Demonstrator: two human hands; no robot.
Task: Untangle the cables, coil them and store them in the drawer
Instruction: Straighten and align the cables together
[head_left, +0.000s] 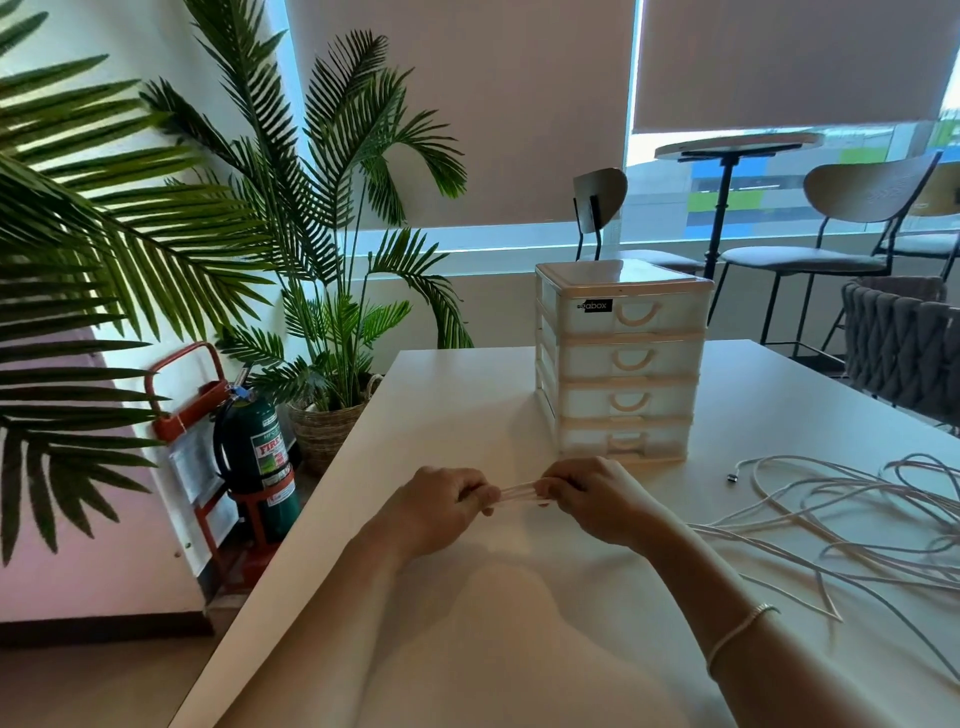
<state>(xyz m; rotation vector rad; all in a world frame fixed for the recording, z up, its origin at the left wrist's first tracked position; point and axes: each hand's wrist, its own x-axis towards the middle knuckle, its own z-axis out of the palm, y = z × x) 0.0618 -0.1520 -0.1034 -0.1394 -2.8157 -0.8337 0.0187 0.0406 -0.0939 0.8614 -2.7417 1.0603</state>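
The left hand (441, 506) is working just in front of the drawer unit (623, 364), its fingers curled and pinching one end of a short run of pale cable strands (517, 493). The strands are stretching level between the two hands, a little above the table (467, 395), and how many are bundled there is too fine to count. The right hand (589, 499) is gripping the other end the same way, fingers folded over the strands, directly in front of the bottom drawer (626, 439); a thin bracelet (737, 631) is sitting on that forearm.

To the right of the drawer unit, the loose cables (852, 519) are sprawling over the table in wide, overlapping loops, with a small plug end (733, 477) lying just beside the unit's lower right corner. Some strands are trailing from that heap toward the right hand.

Judging by this, the job is only getting started: one cable is being gathered or folded, most of the heap is lying uncoiled, and all four drawers are sitting closed. Whether anything is stored inside already is hard to tell through the cloudy fronts. Finishing the coils, opening a drawer and putting them in all appear to be waiting.
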